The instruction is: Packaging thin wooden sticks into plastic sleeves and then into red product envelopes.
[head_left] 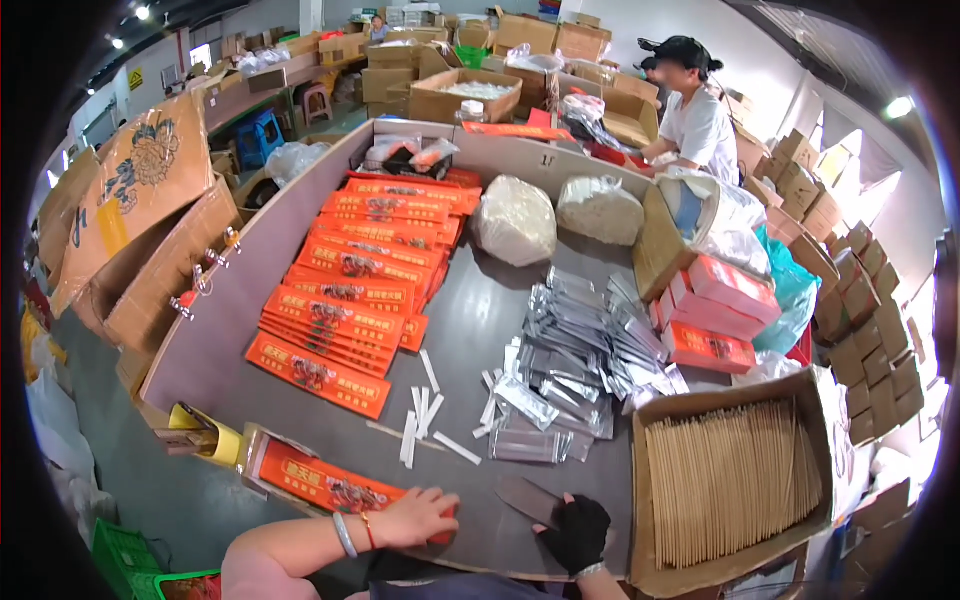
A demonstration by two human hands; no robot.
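My left hand (415,517), with a bangle and a red cord at the wrist, lies palm down over the right end of a long red printed packet (325,482) at the table's near edge. Its fingers curl over that end and hide part of it. In a black fingerless glove, my right hand (578,535) grips a knife (524,497), whose flat grey blade points to the upper left; the handle is hidden. Further in lie narrow white strips (421,412). A heap of silvery sachets (575,365) is beyond my right hand, and overlapping red packets (350,270) lie in rows at the left.
A carton (648,560) full of thin wooden sticks (735,485) stands at the near right. Red boxes (710,345) are stacked behind it. Two wrapped pale bundles (515,220) sit toward the back. Raised boards edge the table. A person (695,125) works beyond the far right side.
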